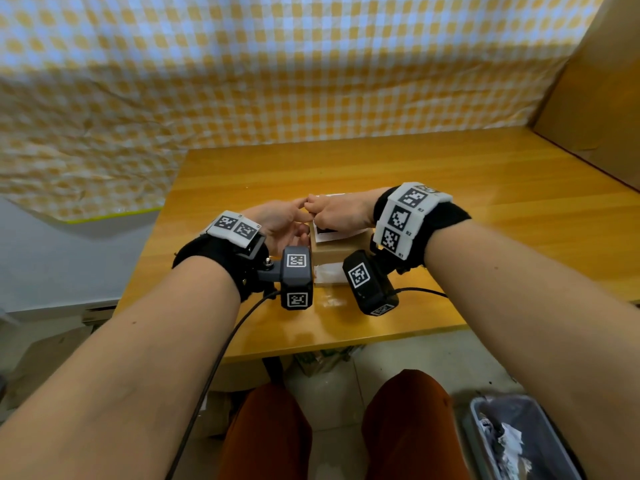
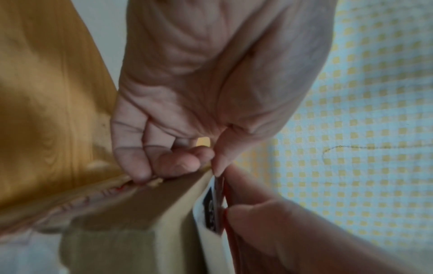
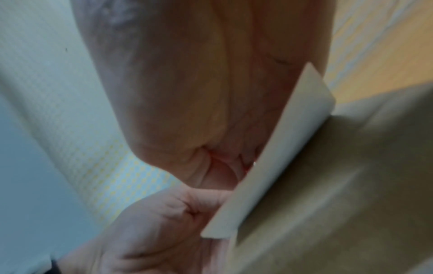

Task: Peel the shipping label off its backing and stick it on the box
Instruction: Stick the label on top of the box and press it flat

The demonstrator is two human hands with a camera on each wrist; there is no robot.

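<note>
- My left hand point(image 1: 277, 223) and my right hand point(image 1: 334, 214) meet fingertip to fingertip above the middle of the tabletop, both working one corner of the white rectangular paper shipping label sheet point(image 1: 329, 232).
- In the left wrist view, my left thumb and forefinger pinch the top corner of the sheet point(image 2: 212, 209); the other fingers point(image 2: 140, 157) curl down and rest against the far edge of the box.
- My right hand is curled with its fingers closed onto the same edge of the sheet. From the right wrist view the pale sheet point(image 3: 269, 166) stands up on edge beside the palm, bowed slightly.
- I cannot tell whether the label has begun to part from its backing; the view is blurred there.
- The sheet is held just above the small brown cardboard box point(image 1: 341, 249), which sits on the glossy yellow wooden tabletop point(image 1: 485, 202) between my wrists.
- I judge the sheet light, thin and floppy, easy to crease or curl onto itself once the sticky side is bare. Best to take hold at a corner and keep the peeled part taut.
- The box looks light too, so it may slide when pressed.
- Behind hangs a yellow and white checked cloth point(image 1: 277, 64); a grey bin of paper scraps point(image 1: 519, 441) stands on the floor at my right.
</note>
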